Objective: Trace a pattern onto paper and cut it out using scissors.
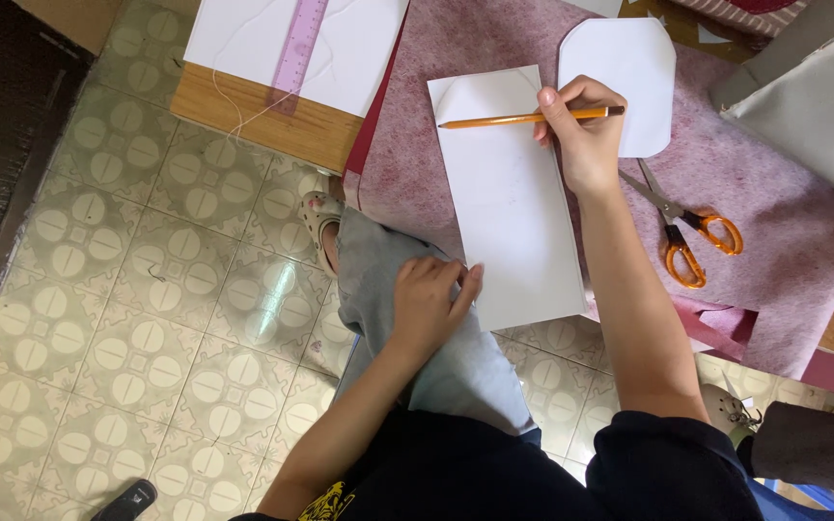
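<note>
At centre, white paper sheet (514, 203) on pink felt (784, 232), no marks visible yet. Right hand (581, 135) fingers clamped on pencil (523, 119), 12 o'clock edge. Left hand (431, 304) fingers together, pinning 7 o'clock corner. Scissors (687, 227) idle, 3 o'clock.

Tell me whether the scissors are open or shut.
Shut, or nearly: the scissors lie flat on the pink felt, blades together in one line, orange handles side by side.

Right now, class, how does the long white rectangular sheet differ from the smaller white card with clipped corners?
The long white rectangular sheet is larger and square-cornered; the smaller white card with clipped corners is shorter. The left hand steadies the sheet; the card lies untouched beyond the right hand. Both are white and flat.
</note>
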